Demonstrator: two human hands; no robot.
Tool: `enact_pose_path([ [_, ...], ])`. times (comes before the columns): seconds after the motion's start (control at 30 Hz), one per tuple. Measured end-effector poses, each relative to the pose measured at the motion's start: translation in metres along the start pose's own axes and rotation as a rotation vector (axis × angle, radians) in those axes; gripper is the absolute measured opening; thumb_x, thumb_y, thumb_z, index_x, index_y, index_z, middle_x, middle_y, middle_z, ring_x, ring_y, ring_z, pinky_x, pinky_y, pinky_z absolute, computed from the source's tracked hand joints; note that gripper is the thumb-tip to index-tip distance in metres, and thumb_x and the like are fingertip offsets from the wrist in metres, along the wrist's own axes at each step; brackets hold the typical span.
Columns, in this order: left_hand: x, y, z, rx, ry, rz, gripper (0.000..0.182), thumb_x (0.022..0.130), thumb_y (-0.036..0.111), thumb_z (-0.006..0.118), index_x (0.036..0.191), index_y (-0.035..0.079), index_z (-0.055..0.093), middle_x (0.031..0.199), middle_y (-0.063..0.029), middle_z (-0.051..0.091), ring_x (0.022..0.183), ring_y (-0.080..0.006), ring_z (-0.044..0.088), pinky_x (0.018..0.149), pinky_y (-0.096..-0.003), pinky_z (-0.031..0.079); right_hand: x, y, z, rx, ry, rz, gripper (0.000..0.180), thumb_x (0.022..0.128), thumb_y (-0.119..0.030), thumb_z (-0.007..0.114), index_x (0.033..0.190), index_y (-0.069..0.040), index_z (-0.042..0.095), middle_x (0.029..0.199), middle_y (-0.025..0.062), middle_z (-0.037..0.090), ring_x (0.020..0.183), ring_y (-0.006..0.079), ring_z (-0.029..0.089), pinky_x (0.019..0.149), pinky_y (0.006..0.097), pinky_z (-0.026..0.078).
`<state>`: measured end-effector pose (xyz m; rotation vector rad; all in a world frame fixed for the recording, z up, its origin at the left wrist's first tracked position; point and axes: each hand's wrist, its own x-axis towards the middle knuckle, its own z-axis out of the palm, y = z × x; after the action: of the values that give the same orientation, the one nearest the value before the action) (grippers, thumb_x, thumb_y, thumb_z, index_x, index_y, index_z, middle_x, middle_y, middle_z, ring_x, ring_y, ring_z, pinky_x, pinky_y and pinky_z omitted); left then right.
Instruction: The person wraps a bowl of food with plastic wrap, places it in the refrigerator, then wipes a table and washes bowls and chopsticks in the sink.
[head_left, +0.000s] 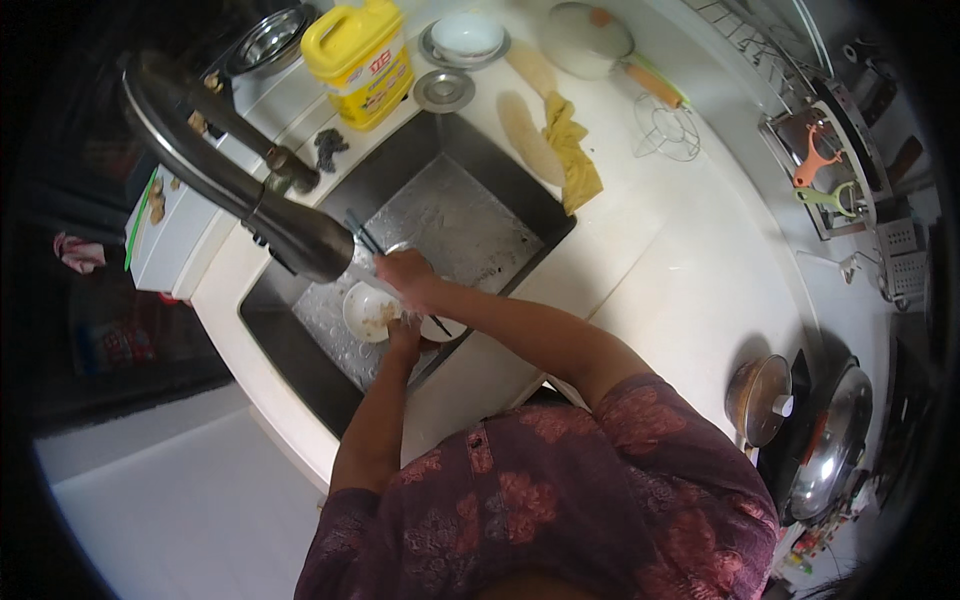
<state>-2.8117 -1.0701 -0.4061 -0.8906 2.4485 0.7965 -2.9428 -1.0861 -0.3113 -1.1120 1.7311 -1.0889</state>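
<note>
My left hand grips the rim of a white bowl low in the stainless steel sink. Brownish food bits cling to the inside of this bowl. Above it my right hand is closed around dark chopsticks, whose other ends stick out below the wrist. Water runs from the dark pull-out faucet past my right hand toward the bowl. Another white bowl sits near the sink's front wall, partly covered by my forearm. Something pale behind my right hand is mostly hidden.
Behind the sink stand a yellow detergent jug, a sink strainer and a stacked white bowl. Loofah sponges and a yellow cloth lie by the sink's right edge. A lidded pot is at far right.
</note>
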Motion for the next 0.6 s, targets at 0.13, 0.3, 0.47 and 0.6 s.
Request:
enact_pose_path([
  [0.13, 0.005, -0.003, 0.012, 0.273, 0.046, 0.112, 0.066, 0.077, 0.042, 0.060, 0.130, 0.010, 0.037, 0.123, -0.0122, 0.049, 0.117, -0.0287, 0.046, 0.095, -0.0434, 0.036, -0.006, 0.015, 0.004, -0.436, 0.001, -0.533, 0.021, 0.072, -0.012, 0.060, 0.090, -0.002, 0.056, 0.082, 0.0194, 0.059, 0.075, 0.0349, 0.059, 0.066, 0.0398, 0.046],
  [0.3, -0.009, 0.017, 0.000, -0.458, 0.208, -0.224, 0.049, 0.079, 0.031, 0.059, 0.118, 0.003, 0.048, 0.114, -0.0168, 0.052, 0.108, -0.0348, 0.049, 0.094, -0.0464, 0.035, -0.019, 0.008, -0.007, -0.413, -0.176, -0.193, 0.026, 0.070, -0.012, 0.061, 0.093, -0.002, 0.055, 0.093, 0.0196, 0.060, 0.088, 0.0369, 0.057, 0.073, 0.0436, 0.045],
  [0.47, -0.064, 0.039, -0.065, -0.226, 0.797, 0.044, 0.035, 0.079, 0.018, 0.056, 0.107, -0.003, 0.054, 0.094, -0.0205, 0.058, 0.094, -0.0400, 0.052, 0.094, -0.0537, 0.033, -0.021, -0.004, -0.031, -0.631, -0.399, -0.052, 0.027, 0.075, -0.017, 0.055, 0.097, -0.002, 0.055, 0.099, 0.0208, 0.059, 0.095, 0.0371, 0.056, 0.082, 0.0416, 0.045],
  [0.6, -0.075, 0.033, -0.109, 0.246, 1.009, 0.350, 0.036, 0.076, 0.013, 0.057, 0.106, -0.006, 0.052, 0.086, -0.0195, 0.059, 0.089, -0.0377, 0.054, 0.094, -0.0523, 0.033, -0.028, -0.017, -0.028, -0.426, -0.527, -0.056, 0.031, 0.084, -0.025, 0.046, 0.102, -0.002, 0.057, 0.103, 0.0228, 0.059, 0.093, 0.0373, 0.058, 0.082, 0.0426, 0.045],
])
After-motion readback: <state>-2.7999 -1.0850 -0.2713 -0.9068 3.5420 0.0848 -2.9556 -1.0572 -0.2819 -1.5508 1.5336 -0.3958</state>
